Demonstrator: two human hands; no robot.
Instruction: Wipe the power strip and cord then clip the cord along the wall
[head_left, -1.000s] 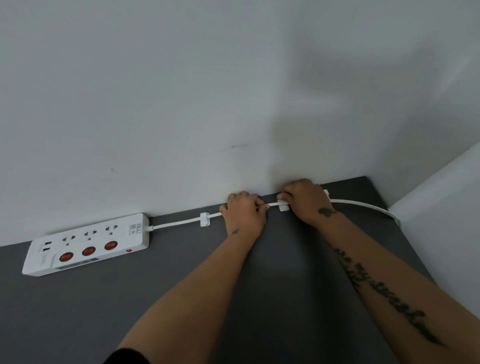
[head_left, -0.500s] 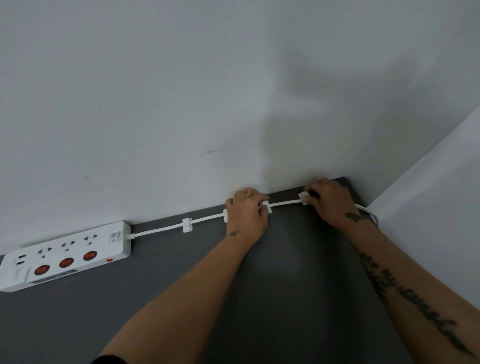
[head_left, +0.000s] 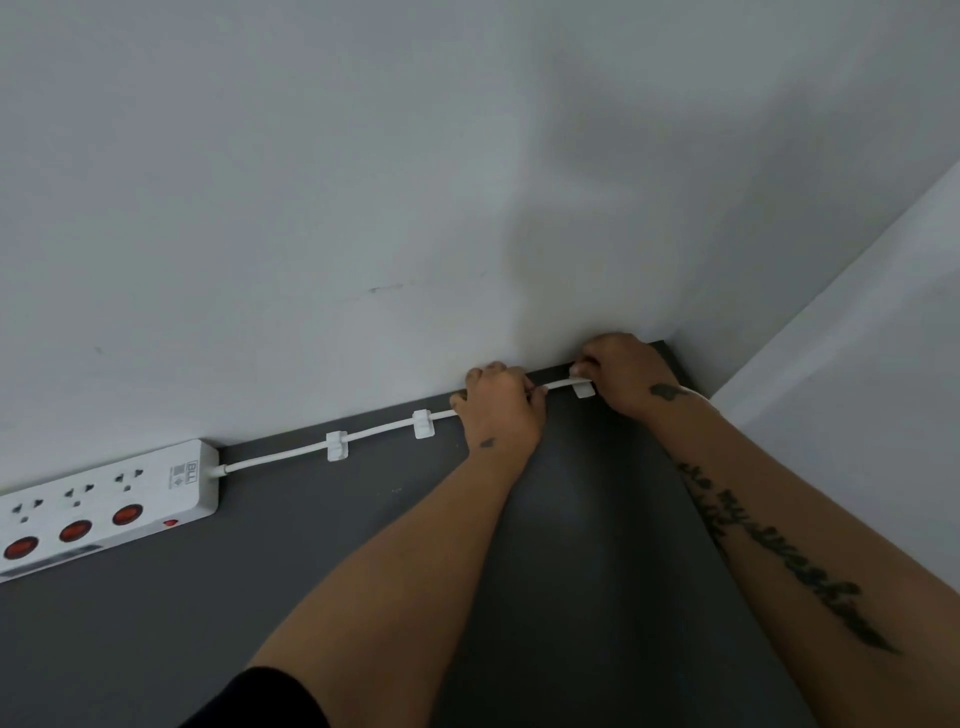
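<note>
A white power strip (head_left: 104, 504) with red switches lies on the dark grey surface at the left, against the white wall. Its white cord (head_left: 280, 453) runs right along the wall's foot through a first clip (head_left: 336, 446) and a second clip (head_left: 422, 423). My left hand (head_left: 501, 410) is closed over the cord just right of the second clip. My right hand (head_left: 623, 375) pinches the cord at a third white clip (head_left: 584, 389) near the corner. The cord beyond my right hand is mostly hidden.
The dark grey surface (head_left: 260, 597) meets the white wall (head_left: 363, 182) at the back. A second white wall (head_left: 857, 389) closes the corner on the right. A dark sleeve (head_left: 260, 701) shows at the bottom edge.
Both hands have shifted right along the cord. My right hand went from the second clip to a third clip near the corner; the second clip now stands uncovered left of my left hand.
</note>
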